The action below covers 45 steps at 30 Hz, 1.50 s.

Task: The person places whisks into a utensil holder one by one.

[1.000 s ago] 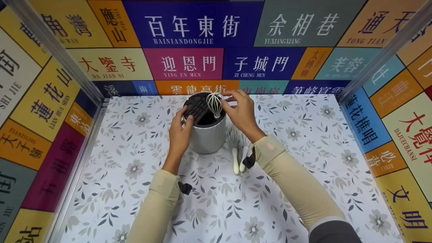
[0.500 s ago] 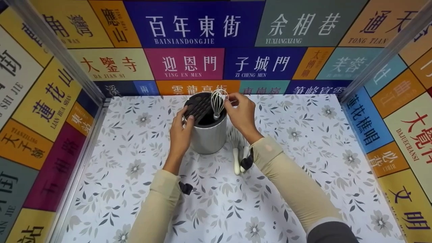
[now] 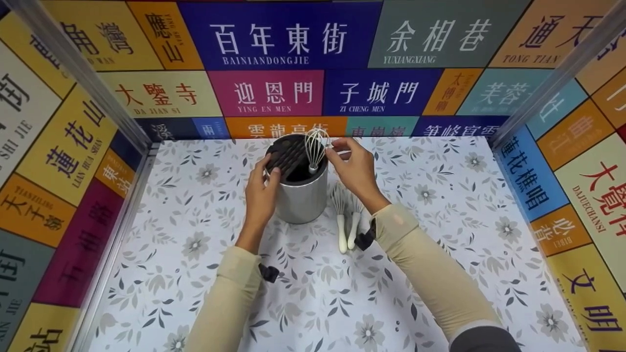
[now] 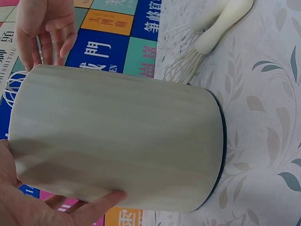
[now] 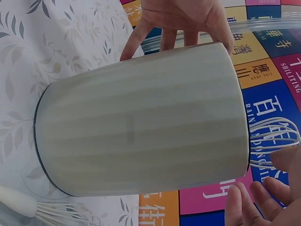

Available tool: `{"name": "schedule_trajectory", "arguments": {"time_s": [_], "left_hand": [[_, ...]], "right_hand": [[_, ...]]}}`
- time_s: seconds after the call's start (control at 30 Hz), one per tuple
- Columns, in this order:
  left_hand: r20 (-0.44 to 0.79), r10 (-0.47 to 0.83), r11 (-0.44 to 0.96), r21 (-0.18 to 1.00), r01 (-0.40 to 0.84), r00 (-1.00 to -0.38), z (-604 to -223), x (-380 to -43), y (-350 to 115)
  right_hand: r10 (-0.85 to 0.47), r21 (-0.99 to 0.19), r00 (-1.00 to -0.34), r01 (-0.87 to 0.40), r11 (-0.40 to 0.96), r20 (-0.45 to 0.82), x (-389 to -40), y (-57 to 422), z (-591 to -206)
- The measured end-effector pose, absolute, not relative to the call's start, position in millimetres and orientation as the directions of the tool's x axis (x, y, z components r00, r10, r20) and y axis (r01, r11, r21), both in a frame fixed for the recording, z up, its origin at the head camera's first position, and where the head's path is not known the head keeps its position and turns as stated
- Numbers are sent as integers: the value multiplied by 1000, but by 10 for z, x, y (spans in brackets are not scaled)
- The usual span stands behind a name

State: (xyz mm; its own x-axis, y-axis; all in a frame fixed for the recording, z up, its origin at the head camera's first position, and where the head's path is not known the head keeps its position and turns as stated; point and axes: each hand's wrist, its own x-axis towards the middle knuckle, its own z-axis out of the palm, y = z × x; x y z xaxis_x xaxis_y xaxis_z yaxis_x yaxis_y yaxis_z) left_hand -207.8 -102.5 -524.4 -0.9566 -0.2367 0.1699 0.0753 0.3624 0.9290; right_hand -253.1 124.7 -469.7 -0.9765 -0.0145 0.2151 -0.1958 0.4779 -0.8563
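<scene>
A grey utensil holder (image 3: 301,203) with a black slotted insert (image 3: 286,155) stands upright on the table. My left hand (image 3: 260,193) grips its left side, thumb near the rim. One wire whisk (image 3: 316,149) stands in the holder's open section, wire end up, its handle hidden inside. My right hand (image 3: 357,168) is at the whisk's right side. In the right wrist view the right thumb overlaps the wires (image 5: 273,136), with the fingers apart from the thumb. Two more whisks (image 3: 341,225) with cream handles lie on the table right of the holder.
The table is covered by a white cloth (image 3: 195,293) with a grey leaf and flower pattern. Panels with coloured sign prints (image 3: 274,34) enclose the back and both sides, joined by clear corner strips (image 3: 122,98).
The whisk in the holder has shifted slightly up and right from its earlier lean. My right hand has drawn a little to the right; the left hand keeps its hold.
</scene>
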Motion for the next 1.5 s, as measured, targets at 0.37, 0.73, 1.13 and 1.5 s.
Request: {"name": "schedule_trajectory", "arguments": {"time_s": [0.37,0.73,1.13,1.5], "left_hand": [[178,-225,379,922,82,-958,-5240,-2075,-1033],[161,-228,377,924,65,-960,-5229,-2073,-1033],[177,-234,374,924,79,-956,-5242,-2076,-1022],[175,-238,374,924,77,-955,-5243,-2070,-1028]], "right_hand": [[38,-932,-986,-139,335,161,-2376,1570,-4831],[99,-954,-994,-15,301,47,-2268,1947,-5112],[170,-935,-983,127,332,-74,-2124,2047,-5634],[222,-901,-952,276,333,-210,-2044,2056,-5998]]}}
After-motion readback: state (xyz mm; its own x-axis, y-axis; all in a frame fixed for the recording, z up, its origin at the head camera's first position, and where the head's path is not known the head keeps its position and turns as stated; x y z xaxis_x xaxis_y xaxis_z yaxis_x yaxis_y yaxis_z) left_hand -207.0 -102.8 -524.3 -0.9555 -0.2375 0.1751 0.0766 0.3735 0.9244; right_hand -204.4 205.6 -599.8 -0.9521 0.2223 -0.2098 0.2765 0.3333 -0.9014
